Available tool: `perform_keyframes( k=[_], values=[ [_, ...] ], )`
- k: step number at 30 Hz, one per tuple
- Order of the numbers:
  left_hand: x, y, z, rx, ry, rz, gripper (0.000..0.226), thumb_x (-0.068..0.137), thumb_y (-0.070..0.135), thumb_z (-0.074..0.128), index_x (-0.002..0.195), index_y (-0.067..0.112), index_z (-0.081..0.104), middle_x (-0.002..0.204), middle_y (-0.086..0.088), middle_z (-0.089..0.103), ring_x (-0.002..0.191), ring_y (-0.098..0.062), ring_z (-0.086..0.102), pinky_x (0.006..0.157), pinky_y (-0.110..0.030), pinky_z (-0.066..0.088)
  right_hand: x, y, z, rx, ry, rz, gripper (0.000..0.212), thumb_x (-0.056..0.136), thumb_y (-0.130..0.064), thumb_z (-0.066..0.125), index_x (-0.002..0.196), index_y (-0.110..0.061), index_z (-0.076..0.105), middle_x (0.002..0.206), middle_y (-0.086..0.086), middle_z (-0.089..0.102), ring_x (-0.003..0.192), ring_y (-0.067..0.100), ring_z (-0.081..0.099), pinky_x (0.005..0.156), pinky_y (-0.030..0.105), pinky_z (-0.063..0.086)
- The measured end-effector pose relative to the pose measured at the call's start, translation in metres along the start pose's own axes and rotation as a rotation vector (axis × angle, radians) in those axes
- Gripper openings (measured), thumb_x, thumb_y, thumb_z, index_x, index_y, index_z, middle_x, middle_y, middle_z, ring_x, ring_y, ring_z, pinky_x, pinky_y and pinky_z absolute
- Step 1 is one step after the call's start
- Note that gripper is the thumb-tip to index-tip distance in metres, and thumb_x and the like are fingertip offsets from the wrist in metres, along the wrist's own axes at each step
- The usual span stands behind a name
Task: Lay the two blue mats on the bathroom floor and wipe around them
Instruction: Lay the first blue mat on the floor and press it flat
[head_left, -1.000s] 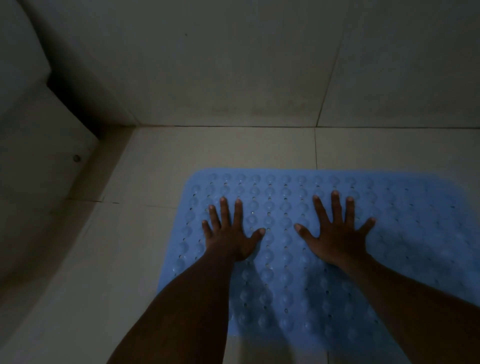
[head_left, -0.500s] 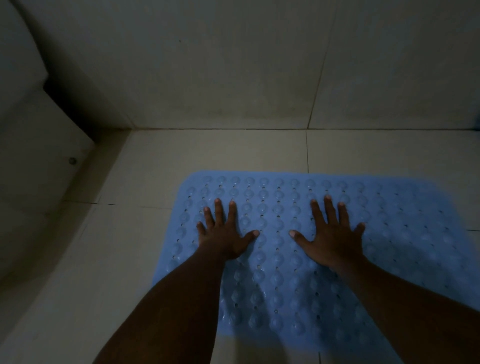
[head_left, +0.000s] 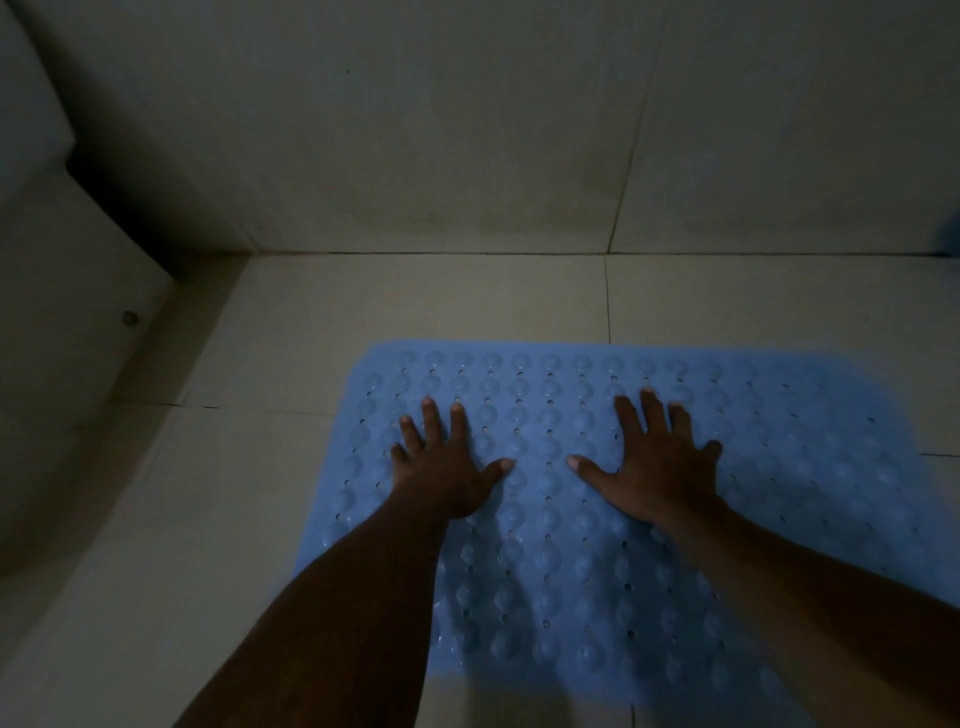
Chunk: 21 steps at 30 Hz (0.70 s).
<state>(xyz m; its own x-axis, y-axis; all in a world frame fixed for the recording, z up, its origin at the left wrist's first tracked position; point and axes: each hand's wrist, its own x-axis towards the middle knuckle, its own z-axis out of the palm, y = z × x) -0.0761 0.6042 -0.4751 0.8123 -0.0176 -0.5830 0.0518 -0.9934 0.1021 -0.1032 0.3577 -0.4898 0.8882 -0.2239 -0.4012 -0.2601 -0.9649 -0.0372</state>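
A blue rubber mat (head_left: 545, 545) with rows of round bumps and small holes lies flat on the pale tiled floor (head_left: 426, 301). My left hand (head_left: 441, 467) presses on the mat's left part, palm down, fingers spread and straight. My right hand (head_left: 654, 467) presses flat near the mat's middle, fingers likewise spread. The thumbs point toward each other with a short gap between them. Only one mat is plainly in view; a small blue patch (head_left: 950, 234) shows at the right edge.
A tiled wall (head_left: 467, 130) rises just beyond the mat. A pale toilet base (head_left: 62, 338) with a bolt cap (head_left: 129, 317) stands at the left, with a dark gap behind it. The light is dim.
Both hands stay flat on the mat. The view has drifted slightly, so mat and hands sit a little lower left in the frame.
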Motion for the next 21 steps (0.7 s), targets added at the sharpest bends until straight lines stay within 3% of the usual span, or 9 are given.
perform_keyframes(
  k=[4,7,8,10,12,14,17,21],
  values=[
    [-0.006,-0.001,-0.003,0.122,0.017,0.002,0.106,0.087,0.089,0.023,0.161,0.025,-0.019,0.166,-0.017,-0.027,0.154,-0.047,-0.013,0.124,-0.062,-0.001,0.004,-0.009,-0.010,-0.002,0.173,0.010,0.094,0.079,-0.092,0.017,0.152,-0.034,0.027,0.161,0.004,0.027,0.146,0.034,0.026,0.112,0.059,0.026],
    [0.002,-0.004,-0.012,0.143,0.213,0.002,0.095,0.094,0.080,0.017,0.164,0.018,0.001,0.171,-0.016,0.006,0.157,-0.038,0.006,0.127,-0.056,0.004,0.017,-0.016,-0.008,-0.001,0.310,-0.078,0.080,0.090,-0.078,0.018,0.153,-0.029,0.032,0.161,0.005,0.030,0.150,0.031,0.020,0.116,0.056,0.019],
    [0.006,-0.006,-0.014,0.121,0.263,0.007,0.093,0.096,0.077,0.016,0.164,0.015,0.001,0.171,-0.014,0.006,0.158,-0.034,0.003,0.128,-0.053,0.003,0.022,-0.019,-0.007,0.012,0.302,-0.123,0.078,0.093,-0.075,0.019,0.156,-0.029,0.027,0.165,0.004,0.023,0.154,0.028,0.011,0.119,0.056,0.014],
    [0.018,-0.011,-0.015,0.092,0.262,0.030,0.094,0.097,0.075,0.011,0.162,0.012,-0.011,0.171,-0.011,-0.014,0.157,-0.029,-0.017,0.128,-0.048,-0.006,0.036,-0.027,-0.007,0.028,0.263,-0.190,0.078,0.095,-0.072,0.014,0.160,-0.028,0.016,0.170,0.000,0.008,0.157,0.024,-0.002,0.124,0.054,0.005],
    [0.032,-0.012,-0.016,0.079,0.263,0.061,0.093,0.097,0.074,0.007,0.160,0.011,-0.019,0.167,-0.009,-0.028,0.154,-0.026,-0.027,0.127,-0.045,-0.012,0.048,-0.036,-0.010,0.048,0.265,-0.217,0.083,0.091,-0.070,0.004,0.162,-0.026,0.011,0.171,0.000,0.002,0.157,0.022,-0.006,0.126,0.053,0.002],
    [0.049,-0.009,-0.020,0.053,0.316,0.100,0.091,0.098,0.072,0.009,0.160,0.011,-0.019,0.167,-0.009,-0.030,0.154,-0.024,-0.028,0.127,-0.043,-0.013,0.060,-0.045,-0.010,0.071,0.284,-0.225,0.086,0.089,-0.068,-0.003,0.162,-0.025,0.008,0.171,0.001,0.000,0.157,0.023,-0.006,0.126,0.053,0.000],
    [0.070,-0.003,-0.019,-0.038,0.311,0.124,0.091,0.099,0.071,0.012,0.161,0.010,-0.017,0.168,-0.009,-0.026,0.155,-0.022,-0.025,0.127,-0.040,-0.012,0.083,-0.053,-0.011,0.112,0.376,-0.250,0.083,0.093,-0.066,0.002,0.162,-0.022,0.016,0.171,0.004,0.007,0.158,0.025,0.001,0.125,0.055,0.002],
    [0.076,0.001,-0.001,-0.069,0.409,0.086,0.094,0.097,0.072,0.009,0.160,0.009,-0.017,0.168,-0.010,-0.024,0.155,-0.022,-0.025,0.128,-0.041,-0.008,0.097,-0.053,0.003,0.163,0.548,-0.333,0.070,0.100,-0.054,0.029,0.157,-0.013,0.034,0.165,0.013,0.028,0.154,0.031,0.020,0.123,0.057,0.017]
  ],
)
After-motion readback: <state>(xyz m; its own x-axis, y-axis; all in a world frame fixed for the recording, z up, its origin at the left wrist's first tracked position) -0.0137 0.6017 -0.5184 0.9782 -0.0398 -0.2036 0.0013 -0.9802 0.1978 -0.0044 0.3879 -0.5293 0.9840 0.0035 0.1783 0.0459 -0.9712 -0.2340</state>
